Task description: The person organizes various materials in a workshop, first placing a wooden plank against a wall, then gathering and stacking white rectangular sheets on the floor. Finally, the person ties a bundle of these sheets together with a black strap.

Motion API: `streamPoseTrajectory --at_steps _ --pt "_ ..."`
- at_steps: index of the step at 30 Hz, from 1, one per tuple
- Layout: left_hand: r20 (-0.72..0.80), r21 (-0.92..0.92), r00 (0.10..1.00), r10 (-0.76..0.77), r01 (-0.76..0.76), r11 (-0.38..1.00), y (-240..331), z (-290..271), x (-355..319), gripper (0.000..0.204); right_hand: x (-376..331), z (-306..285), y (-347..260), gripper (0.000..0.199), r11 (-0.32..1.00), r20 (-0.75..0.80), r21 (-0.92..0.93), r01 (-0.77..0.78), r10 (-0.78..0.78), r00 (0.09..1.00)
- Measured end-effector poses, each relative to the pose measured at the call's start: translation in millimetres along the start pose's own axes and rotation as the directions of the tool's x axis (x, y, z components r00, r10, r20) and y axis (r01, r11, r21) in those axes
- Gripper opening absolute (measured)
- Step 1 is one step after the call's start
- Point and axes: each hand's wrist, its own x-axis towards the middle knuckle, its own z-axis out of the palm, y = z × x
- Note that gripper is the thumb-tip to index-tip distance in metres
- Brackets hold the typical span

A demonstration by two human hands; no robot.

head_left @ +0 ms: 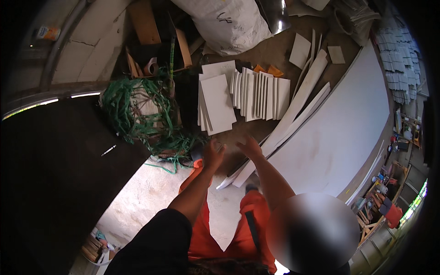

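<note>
My left hand (pixel 213 155) and my right hand (pixel 250 147) reach forward a short way apart, with bent fingers spread and nothing seen in them. Just beyond the left one, a few white rectangular panels (pixel 217 103) lie overlapping in a loose stack. To the right of that stack stands a row of several similar white panels (pixel 261 97) on edge, leaning together. Neither hand visibly touches the panels. Close to my right hand, long white strips (pixel 293 120) run diagonally from near my feet toward the back.
Tangled green strapping (pixel 133 107) lies left of the panels. A filled white sack (pixel 231 25) sits at the back, with small white offcuts (pixel 300 49) to its right. One large white sheet (pixel 343 123) covers the right side. A dark surface (pixel 68 160) spreads along the left.
</note>
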Motion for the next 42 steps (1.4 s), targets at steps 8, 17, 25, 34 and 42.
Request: streamPoseTrajectory --at_steps 8,17,25,34,42 --pt "-0.304 0.083 0.953 0.01 0.016 0.996 -19 -17 125 0.1 125 -10 -103 0.069 0.898 -0.145 -0.344 0.275 -0.34 0.929" --pt "-0.278 0.074 0.96 -0.039 0.062 0.995 46 -1 269 0.111 316 -89 -96 0.077 0.737 -0.245 -0.545 0.401 -0.597 0.764" --pt "-0.321 -0.373 0.947 0.001 -0.127 0.919 -15 1 301 0.08 319 -122 -82 0.048 0.607 0.045 -0.601 0.521 -0.625 0.78" --pt "-0.142 -0.566 0.987 0.078 -0.145 0.811 -36 1 322 0.072 336 -144 -89 0.073 0.765 -0.001 -0.548 0.338 -0.405 0.914" --pt "-0.146 -0.676 0.989 0.024 -0.117 0.728 -29 1 301 0.067 377 -115 -91 0.075 0.788 0.015 -0.236 0.568 -0.582 0.813"
